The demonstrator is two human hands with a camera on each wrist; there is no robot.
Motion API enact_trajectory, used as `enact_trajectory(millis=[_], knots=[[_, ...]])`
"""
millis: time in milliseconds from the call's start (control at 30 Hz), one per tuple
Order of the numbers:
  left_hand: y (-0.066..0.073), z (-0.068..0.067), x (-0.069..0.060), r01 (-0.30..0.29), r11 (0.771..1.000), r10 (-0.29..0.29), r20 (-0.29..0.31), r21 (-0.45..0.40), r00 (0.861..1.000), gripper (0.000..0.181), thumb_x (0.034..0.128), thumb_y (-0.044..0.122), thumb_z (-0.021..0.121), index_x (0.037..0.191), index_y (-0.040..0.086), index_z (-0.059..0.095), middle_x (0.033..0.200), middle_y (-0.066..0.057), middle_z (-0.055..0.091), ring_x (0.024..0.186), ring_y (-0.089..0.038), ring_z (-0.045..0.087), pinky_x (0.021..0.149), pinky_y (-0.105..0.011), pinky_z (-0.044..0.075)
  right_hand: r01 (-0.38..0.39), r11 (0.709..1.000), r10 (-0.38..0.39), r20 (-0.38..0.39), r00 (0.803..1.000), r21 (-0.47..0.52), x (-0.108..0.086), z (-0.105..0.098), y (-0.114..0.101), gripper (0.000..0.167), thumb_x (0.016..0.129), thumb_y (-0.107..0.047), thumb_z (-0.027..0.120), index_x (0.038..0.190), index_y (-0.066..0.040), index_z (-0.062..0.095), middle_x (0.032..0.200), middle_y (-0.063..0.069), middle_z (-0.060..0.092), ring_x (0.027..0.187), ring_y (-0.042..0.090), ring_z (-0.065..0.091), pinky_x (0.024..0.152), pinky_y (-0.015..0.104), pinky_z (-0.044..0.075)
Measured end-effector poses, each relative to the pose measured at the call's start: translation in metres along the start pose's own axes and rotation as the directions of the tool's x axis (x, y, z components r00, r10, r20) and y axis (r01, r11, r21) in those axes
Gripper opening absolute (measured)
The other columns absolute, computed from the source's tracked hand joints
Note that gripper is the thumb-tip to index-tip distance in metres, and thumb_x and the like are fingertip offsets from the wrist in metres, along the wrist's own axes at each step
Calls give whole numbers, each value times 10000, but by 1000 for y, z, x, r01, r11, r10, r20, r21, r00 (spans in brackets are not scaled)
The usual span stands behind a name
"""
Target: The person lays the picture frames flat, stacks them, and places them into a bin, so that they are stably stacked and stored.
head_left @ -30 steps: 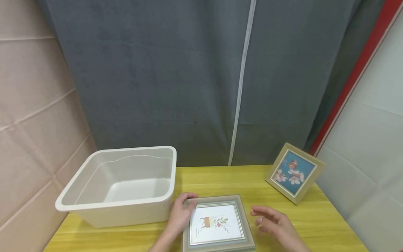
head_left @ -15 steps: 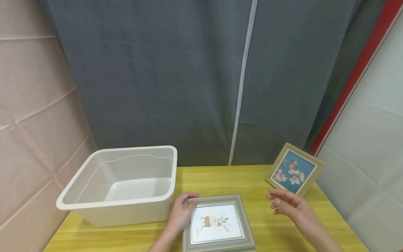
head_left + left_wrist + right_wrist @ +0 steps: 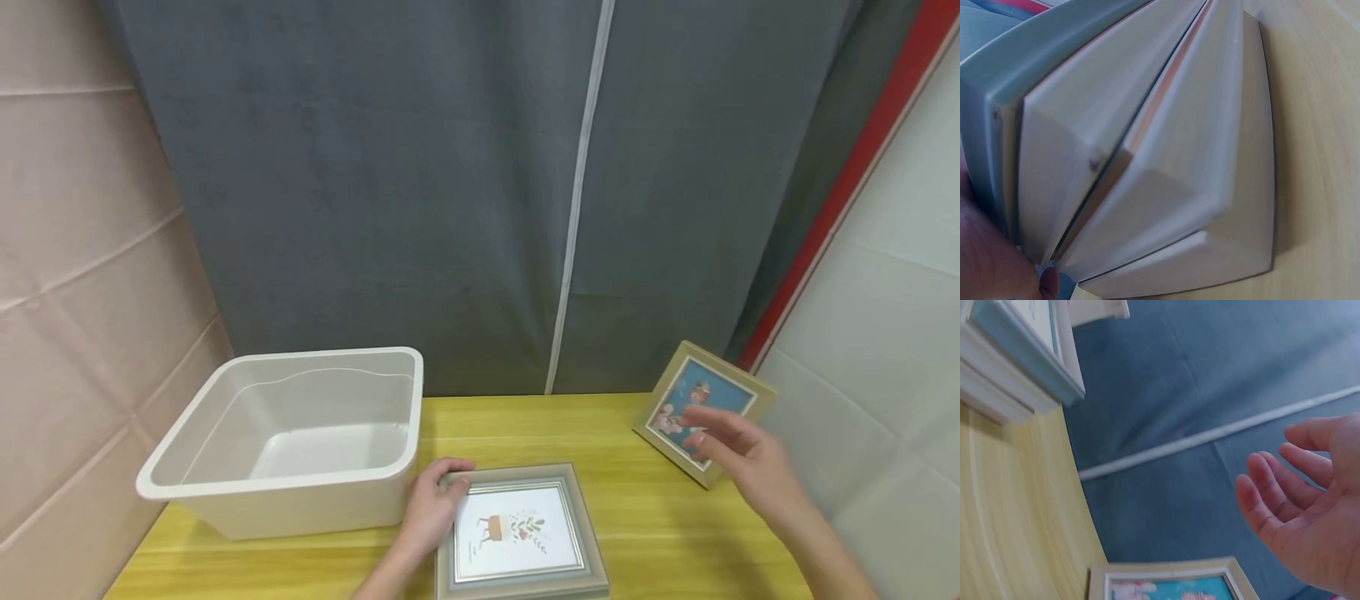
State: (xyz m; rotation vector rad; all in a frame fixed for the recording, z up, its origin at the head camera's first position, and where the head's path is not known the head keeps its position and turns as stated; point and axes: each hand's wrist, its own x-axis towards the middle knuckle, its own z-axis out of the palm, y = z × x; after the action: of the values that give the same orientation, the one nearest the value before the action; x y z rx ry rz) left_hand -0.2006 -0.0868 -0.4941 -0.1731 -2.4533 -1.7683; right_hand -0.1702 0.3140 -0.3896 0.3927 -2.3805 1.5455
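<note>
In the head view a silver-grey frame with a plant picture (image 3: 517,533) lies face up at the front, the top of a stack; the left wrist view shows several frames (image 3: 1141,150) piled under it. My left hand (image 3: 431,512) grips its upper left corner, thumb on top. Empty, my right hand (image 3: 757,467) hovers by the gold frame with a blue flower picture (image 3: 675,454), fingers loosely bent, partly covering it. That frame stands tilted at the right; its top edge (image 3: 1172,567) shows low in the right wrist view, apart from the hand (image 3: 1304,506).
A white plastic tub (image 3: 292,496) stands on the yellow wooden table (image 3: 525,425) at the left, beside my left hand. A grey curtain (image 3: 375,208) hangs behind the table; a pink padded wall (image 3: 82,292) is left, a white one (image 3: 870,358) right.
My right hand has moved right and away from the stack, up to the flower frame, which it now partly covers. My left hand keeps its grip on the stack.
</note>
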Motion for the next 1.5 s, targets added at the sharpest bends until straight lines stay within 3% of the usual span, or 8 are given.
enact_trajectory(millis=[200,367,667,833,1067,1333,1400,1500], knots=[[0,0,0,0,1000,0,5,1,1000,172,947,97,672,1108,97,731,1136,-35,687,1157,-303,601,1048,-569,413,42,997,-40,-34,999,62,12,-21,10,376,1006,62,575,1342,-84,657,1182,-155,720,932,50,705,754,193,577],[-1,-2,1,14,1000,-14,-1,2,1000,173,947,90,663,1105,106,731,1135,-30,688,1160,-299,600,1055,-576,406,-36,997,31,-64,997,-66,22,-38,11,341,1037,-74,597,1373,-126,631,1176,-255,677,963,-35,661,771,129,533],[-2,-4,-1,12,1000,-12,-12,-4,1000,171,944,98,674,1104,105,732,1133,-33,691,1162,-298,602,1065,-578,396,-20,983,-37,-310,950,-181,47,-52,30,349,981,-76,687,1330,-98,678,1106,-281,666,970,-121,606,804,22,445],[-2,-4,-1,3,1000,-3,3,-7,1000,175,946,93,672,1112,102,728,1165,-46,688,1196,-318,589,1081,-600,381,-52,971,-31,-341,940,-232,55,-61,34,353,999,-117,667,1342,-35,651,1074,-303,632,959,-146,570,777,8,429],[-1,-4,-3,0,1000,0,8,-5,1000,174,944,86,676,1110,92,725,1175,-57,688,1211,-338,580,1077,-604,382,-120,967,32,-361,932,-225,70,-83,40,432,974,-176,706,1399,-141,637,1049,-273,628,916,-172,559,723,14,433],[-1,-4,-4,3,1000,-3,17,-14,1000,177,940,72,669,1109,86,722,1175,-61,686,1217,-340,576,1078,-598,385,-164,840,74,-191,979,-517,83,-96,51,540,1006,-237,660,1438,53,516,1298,373,571,1155,587,552,718,250,544],[0,-4,-4,6,1000,-6,17,-13,1000,180,939,71,670,1110,86,722,1175,-62,686,1215,-341,577,1077,-600,386,-156,855,74,-182,981,-494,83,-96,56,536,1002,-212,667,1435,64,513,1286,363,578,1092,391,660,719,221,553],[0,-4,-4,12,1000,-12,17,-14,1000,180,942,76,671,1114,90,722,1183,-60,684,1220,-338,575,1079,-601,386,-154,884,78,-187,979,-440,82,-97,64,557,999,-222,682,1444,63,504,1161,47,679,967,-25,611,659,49,436]])
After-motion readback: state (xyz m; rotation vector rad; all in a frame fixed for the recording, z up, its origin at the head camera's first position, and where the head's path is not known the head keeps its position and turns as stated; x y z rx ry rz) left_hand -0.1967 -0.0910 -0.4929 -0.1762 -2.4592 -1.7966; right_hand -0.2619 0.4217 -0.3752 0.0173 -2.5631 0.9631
